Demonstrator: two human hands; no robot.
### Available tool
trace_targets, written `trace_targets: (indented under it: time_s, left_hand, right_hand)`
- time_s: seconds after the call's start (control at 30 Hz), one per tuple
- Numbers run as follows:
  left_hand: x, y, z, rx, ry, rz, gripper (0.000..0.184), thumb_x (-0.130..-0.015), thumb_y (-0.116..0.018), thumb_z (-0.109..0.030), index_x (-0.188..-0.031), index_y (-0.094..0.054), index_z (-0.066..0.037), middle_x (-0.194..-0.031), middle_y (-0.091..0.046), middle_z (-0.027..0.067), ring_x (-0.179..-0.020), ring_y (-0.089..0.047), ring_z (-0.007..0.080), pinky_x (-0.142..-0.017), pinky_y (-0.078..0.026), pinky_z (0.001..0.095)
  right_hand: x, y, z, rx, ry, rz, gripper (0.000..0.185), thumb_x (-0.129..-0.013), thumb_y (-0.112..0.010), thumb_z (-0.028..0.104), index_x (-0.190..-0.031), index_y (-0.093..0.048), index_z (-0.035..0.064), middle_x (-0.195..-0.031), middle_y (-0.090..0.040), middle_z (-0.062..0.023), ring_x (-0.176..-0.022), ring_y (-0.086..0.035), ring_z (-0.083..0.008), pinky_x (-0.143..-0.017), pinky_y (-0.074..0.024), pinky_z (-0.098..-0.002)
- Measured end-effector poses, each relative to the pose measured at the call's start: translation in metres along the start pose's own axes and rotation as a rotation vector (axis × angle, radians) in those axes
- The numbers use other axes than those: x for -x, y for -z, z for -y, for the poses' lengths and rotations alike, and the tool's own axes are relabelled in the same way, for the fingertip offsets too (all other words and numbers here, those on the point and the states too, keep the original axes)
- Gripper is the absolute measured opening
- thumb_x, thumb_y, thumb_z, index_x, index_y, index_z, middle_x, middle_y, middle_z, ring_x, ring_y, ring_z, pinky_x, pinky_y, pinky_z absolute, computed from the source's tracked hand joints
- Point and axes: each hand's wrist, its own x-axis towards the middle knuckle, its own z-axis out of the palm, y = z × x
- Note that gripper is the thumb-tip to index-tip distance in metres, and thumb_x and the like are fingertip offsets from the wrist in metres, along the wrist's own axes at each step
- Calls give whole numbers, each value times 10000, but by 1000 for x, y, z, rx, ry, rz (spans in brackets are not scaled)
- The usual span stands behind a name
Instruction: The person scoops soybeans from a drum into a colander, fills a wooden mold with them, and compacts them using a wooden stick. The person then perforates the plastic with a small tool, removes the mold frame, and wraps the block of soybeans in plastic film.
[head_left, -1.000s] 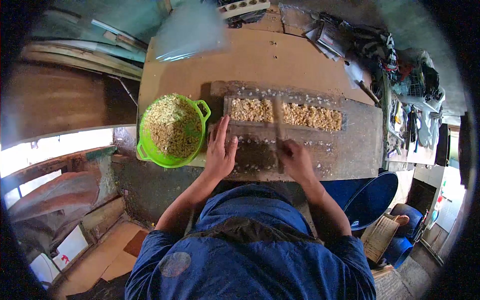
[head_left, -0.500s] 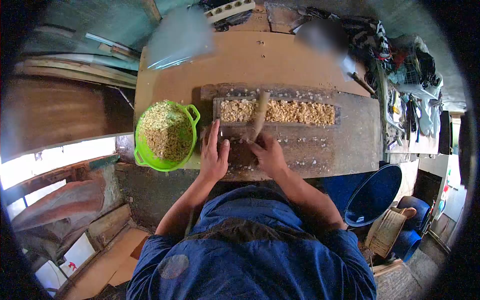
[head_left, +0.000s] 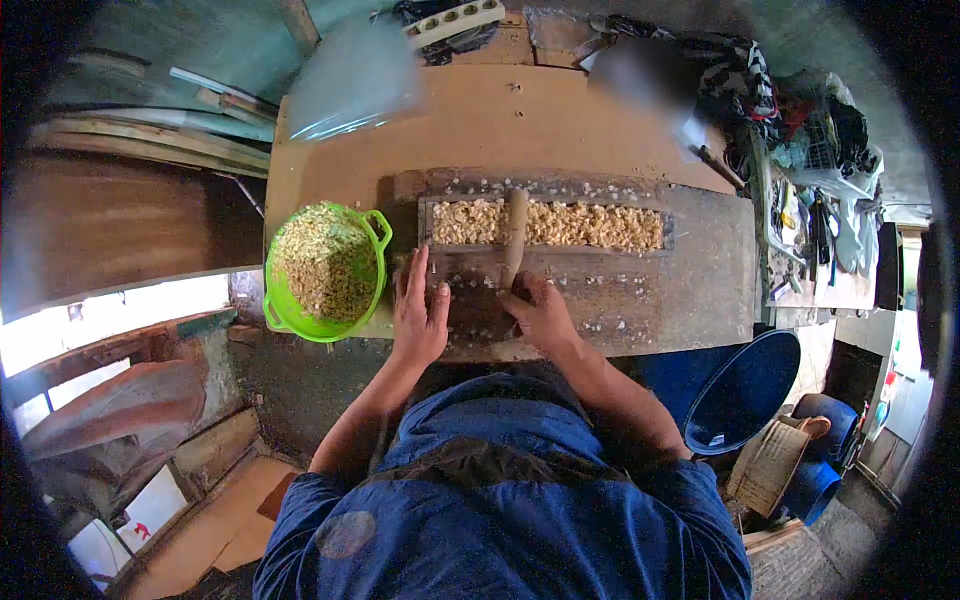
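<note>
My right hand [head_left: 543, 312] is closed around the lower end of a pale wooden stick [head_left: 516, 235]. The stick's far end lies over a long, narrow wooden frame [head_left: 672, 232] filled with pale, chunky bits [head_left: 595, 226]. Beside the frame's left end, my left hand [head_left: 419, 315] lies with fingers stretched out, the fingertips near its lower left corner. It grips nothing. Both frame and hands are over a dark, worn wooden board [head_left: 590, 290] strewn with loose crumbs. A bright green colander-like bowl [head_left: 381, 262] with two handles stands left of my left hand, holding pale grains or chopped pieces.
A brown tabletop [head_left: 480, 120] extends behind the board. A clear plastic bag [head_left: 355, 85] lies at its back left, near a white power strip [head_left: 455, 22]. Clutter and a basket [head_left: 835, 165] fill the right side. Blue barrels [head_left: 745, 390] stand below the right edge.
The stick has swung from a rightward slant to nearly straight across the frame. My left hand stays beside the frame's left end. The whole view has shifted slightly.
</note>
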Motion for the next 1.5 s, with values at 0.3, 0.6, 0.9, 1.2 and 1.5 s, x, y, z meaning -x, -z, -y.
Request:
trace_targets:
  time_s: [0.3,0.6,0.9,1.2,1.5]
  left_hand:
    - [8,-3,0,23,3,-17,598,-993,-495,-233,-1508,-294,-4,-1507,-363,245,-1386,-343,422,-1156,-246,490]
    - [13,-8,-4,33,43,-21,581,-1008,-482,-247,-1504,-299,-7,-1500,-368,250,-1381,-341,437,-1150,-258,493]
    - [27,-15,-8,-19,93,-16,600,-1008,-491,-255,-1516,-273,-21,-1509,-348,264,-1390,-332,436,-1152,-253,492]
    - [30,-21,-26,-47,104,-37,593,-1005,-498,-234,-1520,-281,-34,-1507,-354,263,-1386,-341,431,-1150,-250,490]
    - [37,-32,-29,-14,102,-78,592,-1004,-500,-238,-1515,-288,-27,-1499,-362,265,-1377,-339,446,-1153,-239,494]
  right_hand:
    - [40,53,21,-4,-261,-72,143,-907,-660,122,-963,-614,0,-771,-621,-62,-672,-593,-188,-625,-498,-364]
    - [20,64,19,444,95,66,261,-857,-691,196,-1025,-645,3,-854,-684,-180,-759,-687,-292,-700,-517,-392]
    - [30,109,-38,190,-72,-55,217,-841,-705,180,-941,-639,0,-808,-666,-179,-732,-651,-282,-692,-507,-413]
    - [4,44,-2,-128,-6,76,232,-881,-691,168,-1011,-634,-16,-823,-681,-105,-750,-620,-217,-718,-499,-370]
    - [42,104,-20,-169,-185,-59,215,-889,-688,170,-980,-632,-16,-793,-645,-81,-726,-594,-197,-687,-487,-357]
